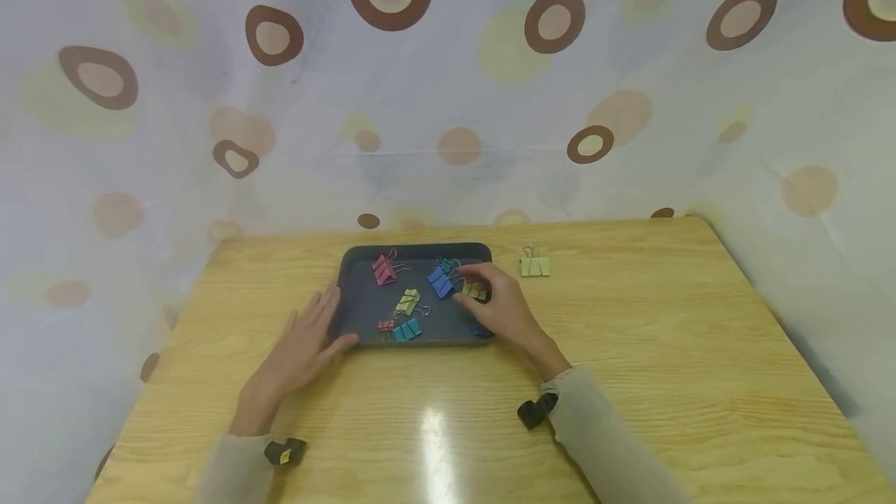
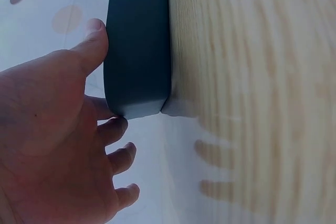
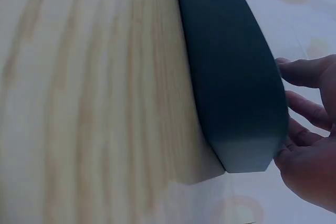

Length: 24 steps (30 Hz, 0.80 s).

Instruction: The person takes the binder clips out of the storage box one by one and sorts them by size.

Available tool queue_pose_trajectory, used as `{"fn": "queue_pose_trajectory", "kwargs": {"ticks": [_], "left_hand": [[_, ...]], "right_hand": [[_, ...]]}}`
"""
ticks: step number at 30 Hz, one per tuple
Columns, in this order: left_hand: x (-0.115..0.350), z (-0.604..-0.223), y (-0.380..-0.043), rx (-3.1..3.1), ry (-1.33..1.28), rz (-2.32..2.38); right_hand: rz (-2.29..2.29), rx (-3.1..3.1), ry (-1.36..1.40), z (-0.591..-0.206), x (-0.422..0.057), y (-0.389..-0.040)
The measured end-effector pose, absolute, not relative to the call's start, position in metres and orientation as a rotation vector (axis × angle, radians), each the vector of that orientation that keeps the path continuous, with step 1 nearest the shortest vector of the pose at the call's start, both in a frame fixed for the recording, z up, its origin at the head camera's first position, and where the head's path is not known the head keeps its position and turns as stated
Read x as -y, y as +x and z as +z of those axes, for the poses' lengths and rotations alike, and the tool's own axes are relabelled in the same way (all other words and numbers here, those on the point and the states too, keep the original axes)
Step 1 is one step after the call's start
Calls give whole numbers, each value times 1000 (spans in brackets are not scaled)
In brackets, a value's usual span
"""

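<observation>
A dark tray (image 1: 364, 337) holds several binder clips. My left hand (image 1: 301, 348) rests against the tray's left end, its thumb at the near corner and its fingers along the side. In the left wrist view that hand (image 2: 58, 135) touches the tray wall (image 2: 139, 45). My right hand (image 1: 500, 306) reaches over the tray's right end, thumb and forefinger apart. The fingertips are right at the wire handles of a blue binder clip (image 1: 441, 283); a yellow clip (image 1: 474, 291) shows between them. In the right wrist view the tray wall (image 3: 231, 77) hides the fingertips.
In the tray lie a large red clip (image 1: 383, 271), a pale yellow clip (image 1: 408, 302), a teal clip (image 1: 407, 330) and a small red clip (image 1: 386, 326). Another pale yellow clip (image 1: 535, 267) stands on the wooden table (image 1: 665, 348), right of the tray. A patterned cloth (image 1: 448, 99) hangs behind.
</observation>
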<state>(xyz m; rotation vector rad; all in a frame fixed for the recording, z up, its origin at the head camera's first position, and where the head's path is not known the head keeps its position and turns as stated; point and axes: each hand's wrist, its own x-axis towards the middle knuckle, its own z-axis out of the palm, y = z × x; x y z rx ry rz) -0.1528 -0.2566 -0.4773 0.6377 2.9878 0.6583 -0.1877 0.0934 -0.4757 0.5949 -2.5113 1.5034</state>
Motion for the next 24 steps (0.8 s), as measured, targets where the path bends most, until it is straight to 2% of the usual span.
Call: {"fn": "queue_pose_trajectory", "kwargs": {"ticks": [12,24], "left_hand": [[252,-479,-153,-3006,615,648],[254,-478,-153,-2996,601,657]], "right_hand": [[1411,2534,551,-479,-84,-205],[976,2861,462,-473,-66,-219]]}}
